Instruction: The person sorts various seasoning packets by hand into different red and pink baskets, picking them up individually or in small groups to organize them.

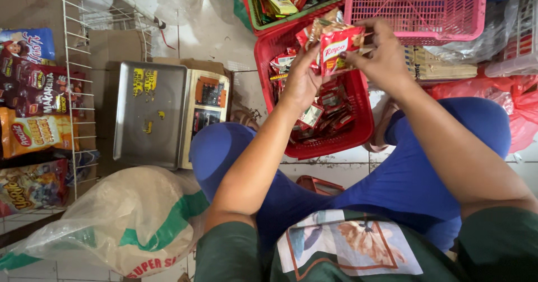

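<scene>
1. Left hand point(300, 83) comes first: it reaches up from the lap, fingers closed on the left edge of a bunch of small red sachets point(334, 49), the thumb side pressed against the packs so they stay stacked flat.
2. Right hand point(381, 55) meets it from the other side, fingers pinched on the right edge of the same bunch. Both hands are closed on the packs, which suggests they are being squared up or counted rather than just carried.
3. The bunch is held in the air above the far end of a red basket point(314, 142) that sits on the tiled floor between the person's knees, close enough to reach without leaning. More red sachets point(328, 111) lie loose inside it.
4. Going left to right across the rest: a white wire rack point(73, 91) at the far left holds bagged snacks point(33, 131) upright so their fronts show.
5. Next comes a weighing scale point(151, 114) with a flat steel pan, resting on a cardboard box.
6. Below it slumps a big woven sack point(129, 226) with green stripes, touching the left knee.
7. Above the red basket stands a green-rimmed basket point(291, 14) of mixed packets, and to its right a pink basket point(414, 7), tilted over the red one's corner.
</scene>
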